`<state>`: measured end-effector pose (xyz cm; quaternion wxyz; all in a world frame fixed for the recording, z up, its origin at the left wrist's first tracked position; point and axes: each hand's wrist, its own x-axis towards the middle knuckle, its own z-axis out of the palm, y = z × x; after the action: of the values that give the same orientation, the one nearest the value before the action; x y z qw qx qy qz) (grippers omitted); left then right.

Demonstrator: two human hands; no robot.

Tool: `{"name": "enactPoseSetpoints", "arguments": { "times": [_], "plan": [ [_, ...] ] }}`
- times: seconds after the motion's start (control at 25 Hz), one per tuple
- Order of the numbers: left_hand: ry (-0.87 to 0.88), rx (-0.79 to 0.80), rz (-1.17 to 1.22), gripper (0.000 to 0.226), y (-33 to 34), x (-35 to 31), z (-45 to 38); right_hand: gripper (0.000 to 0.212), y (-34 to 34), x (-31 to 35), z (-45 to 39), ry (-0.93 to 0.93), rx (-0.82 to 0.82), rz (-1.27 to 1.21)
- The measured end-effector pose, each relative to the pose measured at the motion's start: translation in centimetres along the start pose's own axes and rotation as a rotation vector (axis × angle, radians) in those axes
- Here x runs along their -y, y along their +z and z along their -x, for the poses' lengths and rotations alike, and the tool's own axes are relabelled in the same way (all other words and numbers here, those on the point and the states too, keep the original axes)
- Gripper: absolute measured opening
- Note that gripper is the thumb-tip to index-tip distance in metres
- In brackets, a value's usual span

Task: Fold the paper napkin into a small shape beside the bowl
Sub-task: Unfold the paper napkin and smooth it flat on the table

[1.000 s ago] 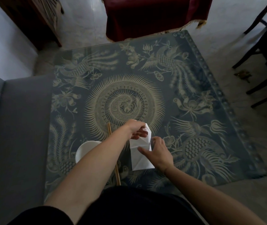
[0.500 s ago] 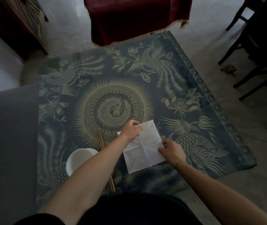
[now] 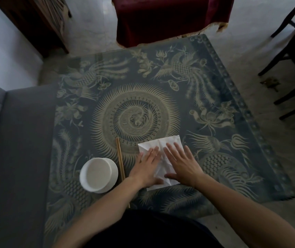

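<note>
Napkin: the white creased paper napkin (image 3: 161, 158) is lying open on the patterned glass tabletop (image 3: 232, 122), just right of the wooden chopsticks (image 3: 120, 158) and white round bowl (image 3: 98, 174).
Left hand (image 3: 147, 167): grip open, palm pressing flat, likely smoothing creases.
Right hand (image 3: 182, 163): likewise splayed, pinning the sheet so folds land true.

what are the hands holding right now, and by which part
Nothing is gripped. The left hand and right hand lie flat, palms down, pressing the middle of the paper napkin.

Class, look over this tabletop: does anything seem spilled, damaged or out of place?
Nothing stands out. The napkin lies flat but creased under the left hand and right hand, the chopsticks lie straight beside the upright, empty bowl.
</note>
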<state>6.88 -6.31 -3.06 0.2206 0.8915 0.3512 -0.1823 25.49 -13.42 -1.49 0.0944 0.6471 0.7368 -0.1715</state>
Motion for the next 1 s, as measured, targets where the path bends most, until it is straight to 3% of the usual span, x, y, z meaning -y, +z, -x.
{"name": "enactPoseSetpoints", "arguments": {
  "times": [0.16,0.64,0.76,0.88,1.0],
  "plan": [
    [-0.023,0.033,-0.038,0.132,1.3,0.0,-0.1,0.12,1.4,-0.2,-1.0,-0.07,0.104,0.059],
    [-0.091,0.065,-0.085,0.14,0.6,3.9,1.6,0.135,2.2,-3.9,1.0,-0.008,0.122,-0.015],
    [-0.06,-0.049,-0.056,0.122,-0.2,3.3,1.1,0.114,1.5,-2.9,0.6,0.011,0.021,-0.052],
    [-0.033,-0.223,0.012,0.08,0.1,0.2,-0.2,0.075,1.1,-1.2,-0.6,0.039,-0.111,-0.067],
    [-0.092,-0.277,0.084,0.063,1.7,-3.3,-1.7,0.061,1.3,0.2,-1.8,0.031,-0.14,-0.11]
  ]
}}
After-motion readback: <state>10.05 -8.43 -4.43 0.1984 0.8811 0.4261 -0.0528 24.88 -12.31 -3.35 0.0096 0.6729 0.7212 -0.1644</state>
